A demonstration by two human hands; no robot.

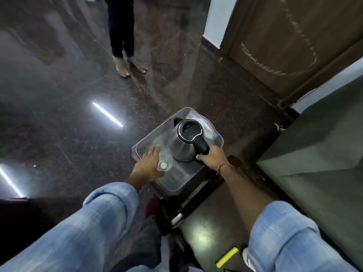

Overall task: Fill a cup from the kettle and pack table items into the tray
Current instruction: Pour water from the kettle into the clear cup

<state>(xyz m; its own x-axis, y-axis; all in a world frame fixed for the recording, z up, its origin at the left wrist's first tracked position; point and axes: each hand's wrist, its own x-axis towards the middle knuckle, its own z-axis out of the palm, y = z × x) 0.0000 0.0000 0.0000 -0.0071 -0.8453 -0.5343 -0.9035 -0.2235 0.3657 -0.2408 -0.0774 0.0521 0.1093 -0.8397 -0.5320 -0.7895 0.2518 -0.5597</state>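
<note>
Two blue sleeves (110, 213) fill the bottom of the view, rolled up at the arms. A yellow strip (227, 257) lies low down on a dark table (206, 216).

The right hand (213, 157) is shut tight around the black handle (202, 146) of the kettle (181, 146). The kettle is shiny metal with a black lid (189, 129) on top, and the lid is closed. It stands upright inside the tray (155, 137).

The tray is clear plastic with a bumpy floor. It sits at the far end of the table, partly over the edge. Inside it, just left of the kettle, is a clear bottle (164, 162) with a white cap (163, 165) — it touches the kettle's base. I cannot tell what is in the bottle. A clear lid or sheet (208, 130) lies in the tray behind the kettle.

The left hand (148, 165) lies along the tray's left rim, fingers stretched out flat, right beside the bottle. It looks open — I cannot tell if it holds the bottle or only the tray.

Far off on the dark floor (59, 85) stand someone's bare feet (130, 65). A brown door (284, 46) is at the top right.
</note>
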